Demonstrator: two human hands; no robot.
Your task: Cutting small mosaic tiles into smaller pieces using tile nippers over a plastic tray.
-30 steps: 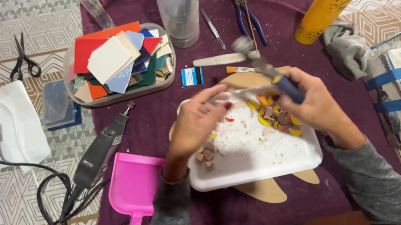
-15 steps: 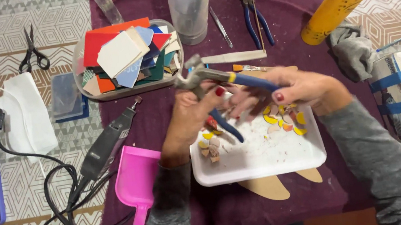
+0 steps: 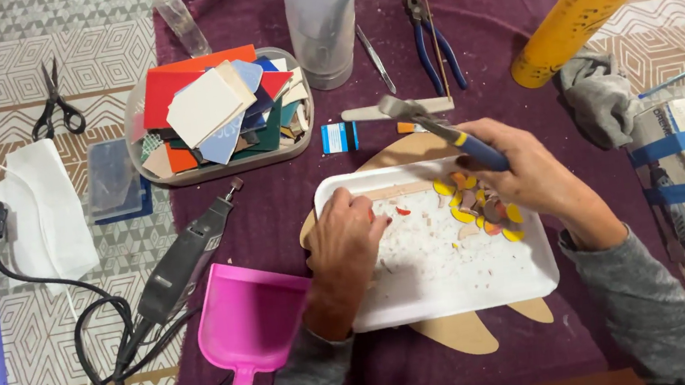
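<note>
A purple cloth (image 3: 277, 217) covers the table in front of you, with patterned mats on both sides. On the cloth lies a brown cardboard cutout (image 3: 457, 334), and on that sits your white tray (image 3: 456, 283), dusted with small chips. To the tray's left is a pink dustpan (image 3: 246, 324), and beside that a grey rotary tool (image 3: 183, 262) with its black cord. Above these stands a round dish (image 3: 219, 168) heaped with coloured tiles (image 3: 208, 109). A clear cup (image 3: 323, 18) stands at the top, blue-handled pliers (image 3: 428, 41) lie to its right, and a yellow bottle (image 3: 576, 15) leans at the far right.

Your right hand (image 3: 534, 175) is closed round the blue handles of the nippers (image 3: 430, 127), whose metal head points up and left, above the tray's top edge. Your left hand (image 3: 344, 240) rests on the tray's left part, fingers curled down with the tips drawn together; you cannot tell from here whether they pinch a piece. Just beside those fingertips lies a small red chip (image 3: 403, 210). The cut yellow and orange pieces (image 3: 481, 202) lie clustered in the tray's upper right, under your right hand.
</note>
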